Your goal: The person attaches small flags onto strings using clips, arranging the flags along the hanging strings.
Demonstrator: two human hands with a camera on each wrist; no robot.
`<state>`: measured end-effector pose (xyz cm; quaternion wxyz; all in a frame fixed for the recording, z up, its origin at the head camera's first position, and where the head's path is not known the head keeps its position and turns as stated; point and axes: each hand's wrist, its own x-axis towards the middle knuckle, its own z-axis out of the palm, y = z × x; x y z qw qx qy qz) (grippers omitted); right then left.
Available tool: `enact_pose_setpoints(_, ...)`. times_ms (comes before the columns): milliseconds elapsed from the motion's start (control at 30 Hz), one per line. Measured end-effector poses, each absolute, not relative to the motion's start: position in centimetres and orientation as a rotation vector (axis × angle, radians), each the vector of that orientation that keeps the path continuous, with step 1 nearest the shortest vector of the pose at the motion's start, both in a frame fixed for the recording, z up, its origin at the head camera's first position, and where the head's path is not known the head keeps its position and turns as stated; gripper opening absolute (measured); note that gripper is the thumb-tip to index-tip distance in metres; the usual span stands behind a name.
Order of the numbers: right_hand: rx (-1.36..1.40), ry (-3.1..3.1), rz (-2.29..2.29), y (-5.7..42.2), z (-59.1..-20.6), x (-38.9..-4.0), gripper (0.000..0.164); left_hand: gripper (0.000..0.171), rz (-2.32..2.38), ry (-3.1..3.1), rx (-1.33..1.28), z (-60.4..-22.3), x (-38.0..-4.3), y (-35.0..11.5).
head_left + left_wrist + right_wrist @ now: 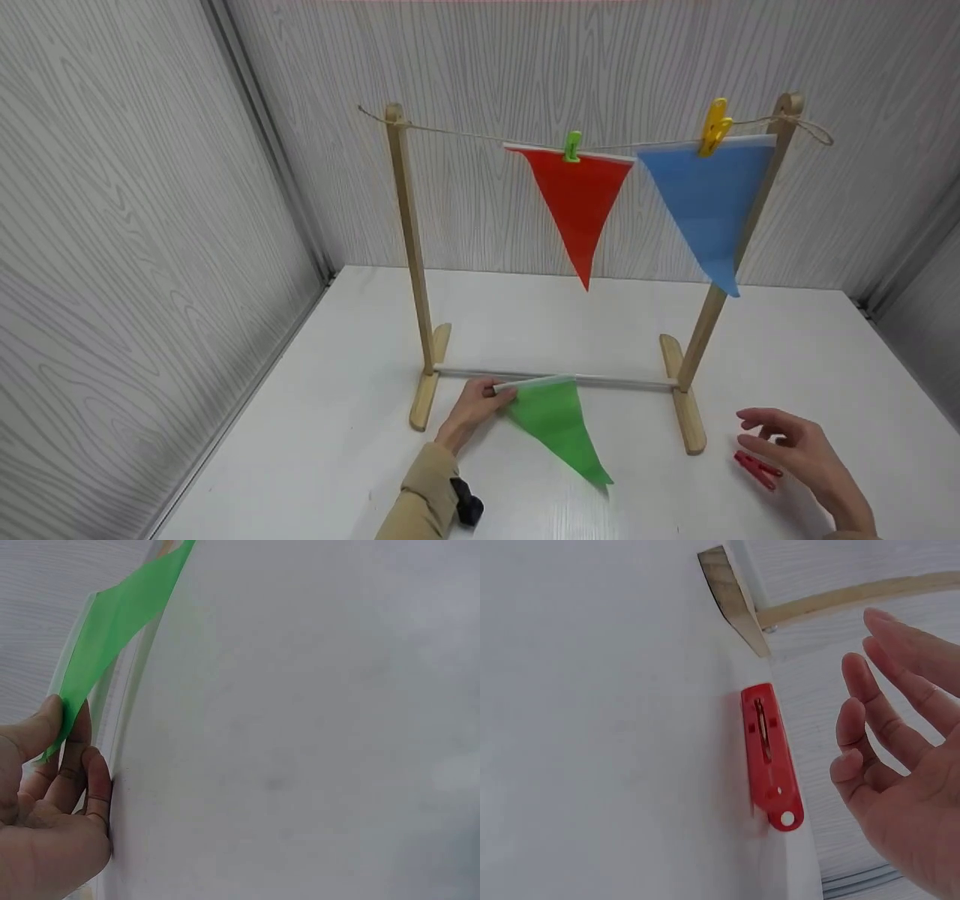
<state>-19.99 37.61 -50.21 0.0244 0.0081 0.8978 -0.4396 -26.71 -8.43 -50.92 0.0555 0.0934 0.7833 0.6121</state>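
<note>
A green triangular pennant with a white top edge is pinched at its left corner by my left hand, near the stand's low crossbar. In the left wrist view the pennant runs up and away from the thumb and fingers. A red clothespin lies on the white table. Just above it my right hand hovers with fingers loosely bent and nothing in them. The right wrist view shows the clothespin apart from the fingers.
A wooden stand carries a slack string. From it hang a red pennant under a green clothespin and a blue pennant under a yellow clothespin. Grey wood-patterned panels enclose the table.
</note>
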Motion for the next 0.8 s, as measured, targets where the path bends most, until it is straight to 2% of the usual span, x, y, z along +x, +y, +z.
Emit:
enact_pose_setpoints(200, 0.067, 2.739, -1.248, 39.0, -50.6, -19.6, 0.055, 0.026, 1.871, 2.370, 0.250, -51.4, -26.9, -8.4)
enact_pose_setpoints(467, 0.104, 2.642, -1.168, 39.9, -51.1, -20.1, 0.068, 0.028, 1.892, 2.336, 0.260, -52.8, -27.8, -8.7)
enact_pose_setpoints(800, -0.048, 2.605, -1.185, 40.6, -51.5, -19.9, 0.065, 0.024, 1.892, 2.308, 0.255, -52.7, -27.7, -8.7)
